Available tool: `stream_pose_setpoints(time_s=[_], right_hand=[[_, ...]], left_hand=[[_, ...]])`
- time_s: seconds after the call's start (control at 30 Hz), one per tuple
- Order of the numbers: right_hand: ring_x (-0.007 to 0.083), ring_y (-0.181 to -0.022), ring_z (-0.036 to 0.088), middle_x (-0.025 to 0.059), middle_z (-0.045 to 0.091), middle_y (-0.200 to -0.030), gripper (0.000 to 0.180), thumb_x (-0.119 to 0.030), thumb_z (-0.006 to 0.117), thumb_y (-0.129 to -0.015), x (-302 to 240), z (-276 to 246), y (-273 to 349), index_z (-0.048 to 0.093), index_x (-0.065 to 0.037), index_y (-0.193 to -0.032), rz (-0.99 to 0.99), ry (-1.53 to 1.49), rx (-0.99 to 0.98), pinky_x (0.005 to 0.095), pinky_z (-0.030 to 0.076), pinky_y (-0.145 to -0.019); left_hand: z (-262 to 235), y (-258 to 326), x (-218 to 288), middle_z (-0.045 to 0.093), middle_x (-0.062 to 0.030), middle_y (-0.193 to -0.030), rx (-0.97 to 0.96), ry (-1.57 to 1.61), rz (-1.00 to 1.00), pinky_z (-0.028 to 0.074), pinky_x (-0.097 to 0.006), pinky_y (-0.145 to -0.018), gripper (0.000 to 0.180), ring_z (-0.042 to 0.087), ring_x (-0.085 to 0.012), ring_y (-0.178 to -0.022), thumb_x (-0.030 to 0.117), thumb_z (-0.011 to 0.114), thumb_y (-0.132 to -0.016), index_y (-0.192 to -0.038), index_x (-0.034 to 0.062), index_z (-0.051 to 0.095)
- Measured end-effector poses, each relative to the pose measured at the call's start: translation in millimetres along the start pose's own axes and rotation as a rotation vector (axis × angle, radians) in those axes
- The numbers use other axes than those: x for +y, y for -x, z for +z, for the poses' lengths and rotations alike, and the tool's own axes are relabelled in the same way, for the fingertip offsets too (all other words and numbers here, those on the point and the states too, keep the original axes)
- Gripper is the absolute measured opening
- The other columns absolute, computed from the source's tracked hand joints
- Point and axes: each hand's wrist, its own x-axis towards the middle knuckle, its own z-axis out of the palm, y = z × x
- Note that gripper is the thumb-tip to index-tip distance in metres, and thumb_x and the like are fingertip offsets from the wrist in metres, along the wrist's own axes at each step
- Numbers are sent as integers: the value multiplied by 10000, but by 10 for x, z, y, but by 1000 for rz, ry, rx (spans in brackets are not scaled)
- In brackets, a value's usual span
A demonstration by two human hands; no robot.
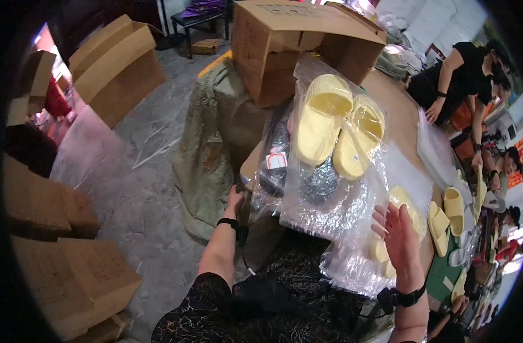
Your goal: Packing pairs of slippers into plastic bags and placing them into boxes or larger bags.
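Observation:
A pair of pale yellow slippers (323, 123) lies in a clear plastic bag (296, 200) on the table in front of me. Dark slippers (276, 143) in another clear bag, with a white label, are under and beside it. My left hand (236, 200) is at the table's left edge, close to the dark pair's bag and a piece of cardboard; its fingers are mostly hidden. Over the right side of the bags, my right hand (400, 234) is raised with its fingers apart and nothing in it. Yellow slippers in plastic (404, 200) lie beyond it.
An open cardboard box (261, 51) stands at the table's far end. Grey-green cloth (201, 154) hangs down the left side. More cartons (121, 71) stand on the floor at left. Loose yellow slippers (439, 228) lie at right, where co-workers (453, 80) lean over the table.

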Motion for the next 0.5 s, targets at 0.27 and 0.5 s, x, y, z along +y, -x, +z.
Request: stream_pose_setpoints(time_s=[0.27, 0.5], right_hand=[[247, -1238, 437, 166, 414, -1379, 893, -661, 404, -926, -45, -246, -213, 254, 43, -1453, 229, -46, -64, 387, 333, -1059], [223, -1220, 479, 115, 507, -1328, 888, -706, 257, -932, -221, -19, -682, 288, 21, -1442, 165, -111, -312, 362, 329, -1075]], left_hand=[[-26, -363, -1624, 619, -109, -1232, -358, 111, 13, 356, -418, -1059, 442, 530, -319, -1196, 356, 544, -865, -1189, 68, 627], [-487, -366, -1519, 585, -114, -1280, -436, -284, 326, 311, -405, -1105, 500, 523, -273, -1205, 419, 469, -934, -1294, 84, 557]])
